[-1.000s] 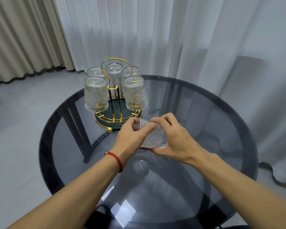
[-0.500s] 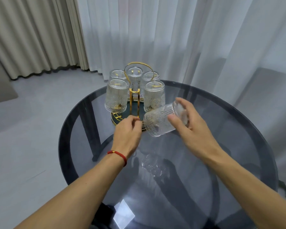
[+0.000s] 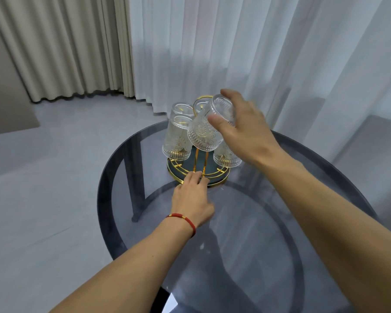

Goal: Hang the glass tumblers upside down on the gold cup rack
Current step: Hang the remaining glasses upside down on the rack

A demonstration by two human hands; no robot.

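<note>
Left hand (image 3: 191, 197), red string bracelet (image 3: 182, 220) on the wrist, lay flat on the round glass counter (image 3: 269, 233) near 6 o'clock, fingers spread and touching the gold cup rack (image 3: 198, 175) base rim, holding nothing. Just past it, right hand (image 3: 244, 129) was wrapped around a glass tumbler (image 3: 209, 128), tilted mouth-down over the rack's middle. Further back, around 11 and 2 o'clock, other tumblers (image 3: 177, 136) hung upside down already.
</note>
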